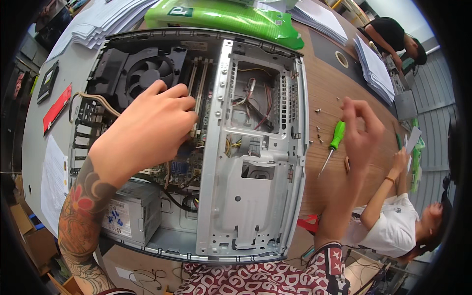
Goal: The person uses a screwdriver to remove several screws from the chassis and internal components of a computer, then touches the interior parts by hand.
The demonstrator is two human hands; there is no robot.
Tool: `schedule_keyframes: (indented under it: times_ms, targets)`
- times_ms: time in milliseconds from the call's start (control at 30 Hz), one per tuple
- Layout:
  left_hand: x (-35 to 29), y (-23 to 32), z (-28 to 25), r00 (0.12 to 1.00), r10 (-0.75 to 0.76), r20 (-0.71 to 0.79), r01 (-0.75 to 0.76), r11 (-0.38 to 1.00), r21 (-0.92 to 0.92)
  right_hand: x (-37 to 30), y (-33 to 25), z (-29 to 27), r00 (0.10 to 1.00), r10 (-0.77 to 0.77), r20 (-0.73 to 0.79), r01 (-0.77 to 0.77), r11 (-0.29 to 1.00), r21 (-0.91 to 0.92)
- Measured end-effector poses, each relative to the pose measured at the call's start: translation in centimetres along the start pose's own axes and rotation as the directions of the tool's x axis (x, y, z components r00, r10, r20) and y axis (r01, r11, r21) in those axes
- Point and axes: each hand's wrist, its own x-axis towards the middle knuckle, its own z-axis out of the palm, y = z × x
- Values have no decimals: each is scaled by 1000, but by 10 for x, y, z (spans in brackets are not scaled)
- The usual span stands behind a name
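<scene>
An open desktop computer case (255, 231) lies flat on the table, its motherboard, black cooling fan (147, 73) and memory slots (199, 83) exposed. My left hand (147, 130) reaches into the case with its fingers curled on the memory slots beside the fan; whether it grips a module I cannot tell. My right hand (361, 130) hovers above the wooden table right of the case, fingers loosely bent and holding nothing. A green-handled screwdriver (334, 142) lies just left of that hand, near several loose screws (318, 132).
A silver power supply (132, 211) sits in the case's near left corner. A green plastic pack (231, 19) and paper stacks (373, 69) lie at the far side. A red memory module (56, 108) rests left of the case. Two other people are at the right.
</scene>
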Motion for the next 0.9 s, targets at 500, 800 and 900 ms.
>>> schedule_keyframes:
  times_ms: [500, 800, 900]
  targets:
    - [7, 2, -3, 998, 40, 56, -43, 998, 54, -19, 49, 15, 963, 268, 2, -268, 963, 10]
    - [12, 4, -14, 991, 50, 122, -43, 998, -54, -22, 34, 22, 977, 207, 46, -210, 976, 65]
    - [0, -6, -6, 994, 51, 102, -48, 998, -39, -20, 22, 23, 982, 174, 79, -176, 984, 26]
